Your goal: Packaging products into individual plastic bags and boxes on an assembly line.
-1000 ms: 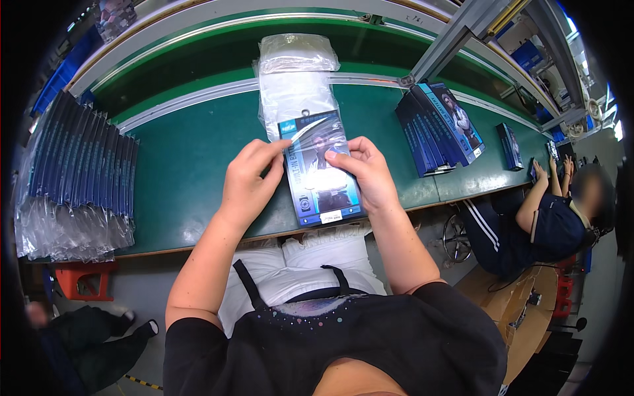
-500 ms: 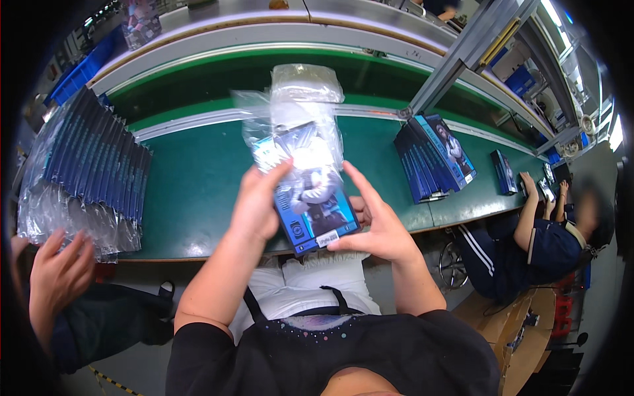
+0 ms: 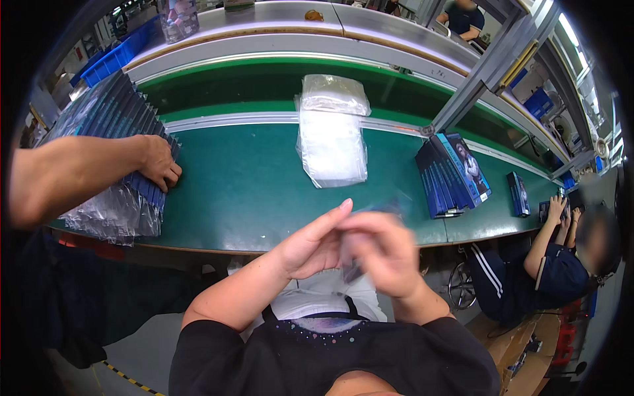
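In front of my waist, above the table's near edge, both hands are close together. My right hand (image 3: 385,254) is smeared by motion, its fingers bent around a dark, thin box (image 3: 351,265) turned almost edge-on. Most of that box is hidden by the hand and blurred. My left hand (image 3: 314,245) is cupped beside it, thumb raised and palm toward the box; whether it touches the box is unclear. Beyond the hands lies a stack of clear plastic bags (image 3: 333,148) on the green table (image 3: 231,191).
To the left, another person's hand (image 3: 158,162) rests on a row of bagged blue boxes (image 3: 125,191). Several blue boxes (image 3: 439,178) lean together at right, with a single box (image 3: 519,193) farther along. A metal post (image 3: 462,92) rises behind. A co-worker (image 3: 561,257) sits at right.
The blue box, earlier face-up in both hands with clear plastic over its top, is now turned edge-on. My right hand has swung across it. The neighbour's hand has moved onto the left row.
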`<state>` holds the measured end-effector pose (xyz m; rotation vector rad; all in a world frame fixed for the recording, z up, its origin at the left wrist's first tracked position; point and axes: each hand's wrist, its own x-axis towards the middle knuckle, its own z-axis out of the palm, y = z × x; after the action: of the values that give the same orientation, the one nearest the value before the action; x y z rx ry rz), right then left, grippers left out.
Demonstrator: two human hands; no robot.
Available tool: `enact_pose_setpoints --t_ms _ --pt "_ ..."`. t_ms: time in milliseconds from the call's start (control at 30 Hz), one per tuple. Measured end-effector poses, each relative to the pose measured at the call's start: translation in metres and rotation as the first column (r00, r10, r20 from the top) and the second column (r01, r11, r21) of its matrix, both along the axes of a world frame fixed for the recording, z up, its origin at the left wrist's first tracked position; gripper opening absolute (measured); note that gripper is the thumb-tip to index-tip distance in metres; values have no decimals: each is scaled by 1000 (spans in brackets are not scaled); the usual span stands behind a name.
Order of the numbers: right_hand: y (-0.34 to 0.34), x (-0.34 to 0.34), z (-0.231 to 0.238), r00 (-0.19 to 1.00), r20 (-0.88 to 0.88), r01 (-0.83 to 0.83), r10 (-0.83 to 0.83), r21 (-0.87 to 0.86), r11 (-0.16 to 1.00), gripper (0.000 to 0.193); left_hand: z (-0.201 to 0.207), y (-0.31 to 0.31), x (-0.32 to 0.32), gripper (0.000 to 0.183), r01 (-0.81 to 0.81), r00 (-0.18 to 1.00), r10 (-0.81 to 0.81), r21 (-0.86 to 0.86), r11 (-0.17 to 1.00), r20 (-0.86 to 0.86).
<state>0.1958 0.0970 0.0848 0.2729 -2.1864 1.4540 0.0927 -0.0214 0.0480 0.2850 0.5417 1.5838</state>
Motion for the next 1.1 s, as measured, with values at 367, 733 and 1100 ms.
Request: enact_pose_setpoints --t_ms 367,733,1100 --pt "57 -5 5 990 -5 140 -143 217 966 37 -26 -57 -61 49 -760 -475 39 432 487 -879" --pt "263 7 6 578 -160 586 -800 764 271 92 -49 8 -84 31 -402 -790 -58 444 800 -611" --pt "169 -4 8 884 74 457 -461 -348 819 62 -49 48 -94 23 -256 -722 106 406 877 -683"
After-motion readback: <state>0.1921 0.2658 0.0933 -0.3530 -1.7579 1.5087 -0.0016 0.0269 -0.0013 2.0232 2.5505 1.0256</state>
